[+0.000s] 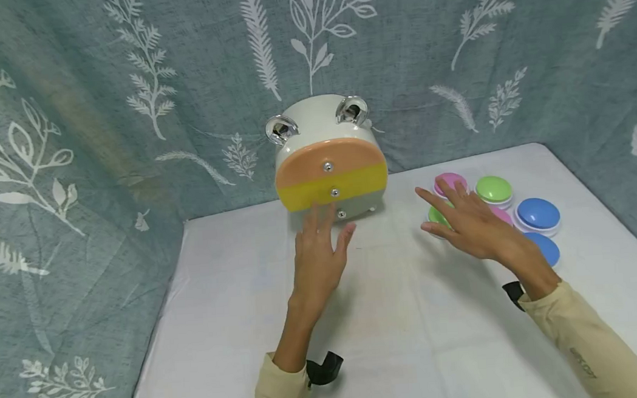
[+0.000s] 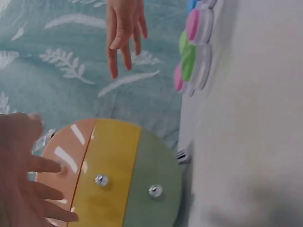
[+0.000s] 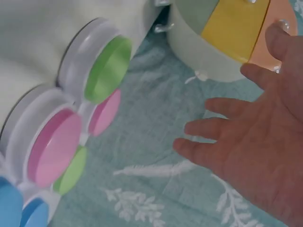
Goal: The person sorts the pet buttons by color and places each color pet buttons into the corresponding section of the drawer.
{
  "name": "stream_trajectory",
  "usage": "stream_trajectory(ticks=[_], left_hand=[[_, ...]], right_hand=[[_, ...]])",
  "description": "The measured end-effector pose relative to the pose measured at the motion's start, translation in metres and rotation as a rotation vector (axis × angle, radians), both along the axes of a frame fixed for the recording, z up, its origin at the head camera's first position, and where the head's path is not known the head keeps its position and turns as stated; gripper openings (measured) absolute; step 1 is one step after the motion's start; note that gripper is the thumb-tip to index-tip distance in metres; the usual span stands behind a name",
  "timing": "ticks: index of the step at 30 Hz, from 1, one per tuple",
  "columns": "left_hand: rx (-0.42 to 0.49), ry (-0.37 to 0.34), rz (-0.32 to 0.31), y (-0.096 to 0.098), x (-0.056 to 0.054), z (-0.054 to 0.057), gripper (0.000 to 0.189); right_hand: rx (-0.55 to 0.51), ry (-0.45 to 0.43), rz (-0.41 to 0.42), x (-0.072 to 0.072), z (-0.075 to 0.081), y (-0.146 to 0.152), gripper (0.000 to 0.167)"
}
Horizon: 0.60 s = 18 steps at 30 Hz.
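A rounded white chest (image 1: 319,123) has orange, yellow and grey-green front bands, each with a silver knob, and two chrome loops on top. My left hand (image 1: 319,263) is in front of it with fingers extended, the fingertips overlapping the lower bands in the head view. My right hand (image 1: 476,223) hovers with spread fingers over several round domed buttons on white bases, and nothing is in its grip. These include a green button (image 1: 494,188), a pink button (image 1: 451,182) and a blue button (image 1: 538,213). Others are partly hidden beneath the right hand.
A white cloth covers the table (image 1: 238,325). Behind and on both sides hangs a blue-green curtain (image 1: 195,66) with white leaf prints, close behind the chest. A black strap piece (image 1: 324,368) sits at the left wrist, another (image 1: 514,295) at the right.
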<state>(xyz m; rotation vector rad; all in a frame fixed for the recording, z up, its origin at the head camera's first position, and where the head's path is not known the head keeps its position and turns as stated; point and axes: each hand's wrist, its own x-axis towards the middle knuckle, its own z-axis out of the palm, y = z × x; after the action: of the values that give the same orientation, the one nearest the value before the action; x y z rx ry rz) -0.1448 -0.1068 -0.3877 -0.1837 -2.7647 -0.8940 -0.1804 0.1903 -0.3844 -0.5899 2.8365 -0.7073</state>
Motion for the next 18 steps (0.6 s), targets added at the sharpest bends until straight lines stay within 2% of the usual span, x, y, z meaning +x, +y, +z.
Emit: stream_trajectory(ticks=[2,4,7,10,13,16,18], left_hand=[[0.081,0.082,0.042,-0.007,-0.004,0.005,0.063],[0.191,0.147,0.057,-0.016,-0.011,0.011,0.059],[0.338,0.193,0.068,-0.03,-0.026,0.021,0.057],[0.429,0.193,0.099,-0.042,-0.044,0.033,0.059],[0.448,0.173,0.143,-0.05,-0.062,0.046,0.063],[0.463,0.136,0.163,-0.057,-0.081,0.058,0.065],[0.489,0.084,0.169,-0.062,-0.094,0.065,0.066]], right_hand=[[-0.025,0.032,0.008,-0.001,0.002,-0.006,0.071],[-0.053,0.066,0.016,-0.003,0.006,-0.014,0.07],[-0.119,0.115,0.032,-0.008,0.012,-0.03,0.068],[-0.219,0.172,0.05,-0.014,0.018,-0.049,0.063],[-0.366,0.231,0.07,-0.021,0.025,-0.072,0.057],[-0.516,0.3,0.077,-0.031,0.032,-0.095,0.048],[-0.588,0.34,0.068,-0.038,0.036,-0.109,0.043]])
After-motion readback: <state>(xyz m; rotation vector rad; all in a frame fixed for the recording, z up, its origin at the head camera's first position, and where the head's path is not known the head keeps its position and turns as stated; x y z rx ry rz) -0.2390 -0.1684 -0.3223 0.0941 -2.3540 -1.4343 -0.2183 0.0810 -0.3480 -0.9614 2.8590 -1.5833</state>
